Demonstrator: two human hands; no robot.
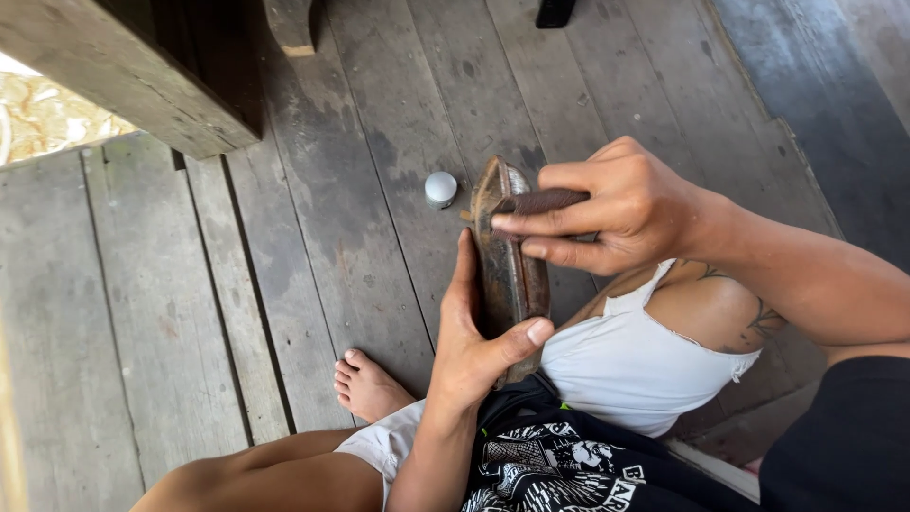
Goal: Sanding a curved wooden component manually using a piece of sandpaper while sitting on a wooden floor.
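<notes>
Two hands at mid-frame: left hand (pixel 471 346) clasped around brown shoe (pixel 510 270), steadying it upright; right hand (pixel 621 207) pinching dark brush (pixel 545 200) against its upper edge; white cap (pixel 441 189) alongside on plank floor (pixel 190 284).

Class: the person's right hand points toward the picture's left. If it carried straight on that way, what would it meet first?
Probably the small white-capped bottle on the wooden floor, just beyond the brown shoe that the right hand touches; depth is uncertain.

A small round white cap or jar (pixel 440 189) stood on the weathered grey plank floor (pixel 237 275). A heavy timber beam (pixel 133 71) crossed the upper left corner. A dark object (pixel 555 11), possibly a foot, sat at the top edge.
</notes>
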